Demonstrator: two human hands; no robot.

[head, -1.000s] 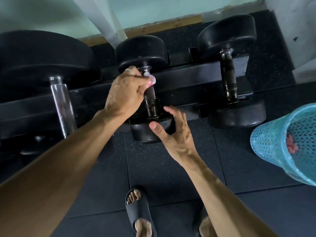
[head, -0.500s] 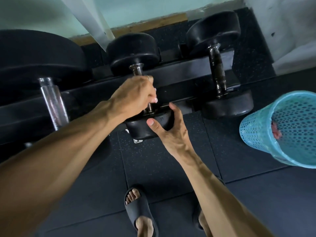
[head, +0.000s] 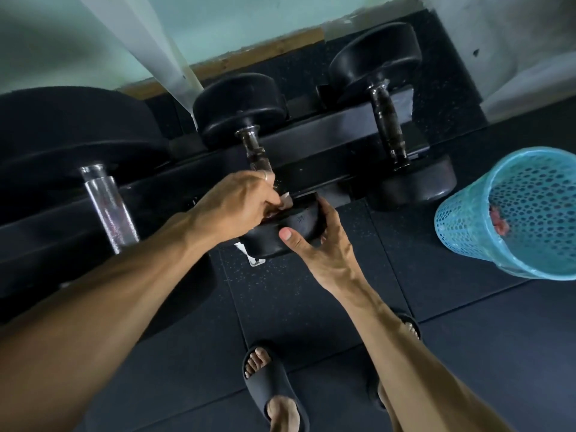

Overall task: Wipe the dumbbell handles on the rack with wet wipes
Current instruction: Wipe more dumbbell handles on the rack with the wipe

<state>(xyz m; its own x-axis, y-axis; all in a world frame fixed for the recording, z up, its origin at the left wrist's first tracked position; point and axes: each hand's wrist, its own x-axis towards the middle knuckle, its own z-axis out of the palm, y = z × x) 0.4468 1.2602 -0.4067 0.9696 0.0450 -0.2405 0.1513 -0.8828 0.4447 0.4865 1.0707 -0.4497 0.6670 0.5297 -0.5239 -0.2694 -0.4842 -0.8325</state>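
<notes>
We stand on dark rubber floor (head: 311, 294) by a pale green wall (head: 218, 23), our left grip (head: 240, 201) closed round the wipe (head: 285, 201) at the middle dumbbell (head: 258, 151) handle's near end on the rack (head: 327, 126), right grip (head: 324, 244) clasping its near head, blue bin (head: 461, 219) right.

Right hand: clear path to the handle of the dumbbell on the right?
Probably yes. The right hand grips the middle dumbbell's near head, but the right dumbbell's handle lies bare on the rack, with nothing across it.
</notes>
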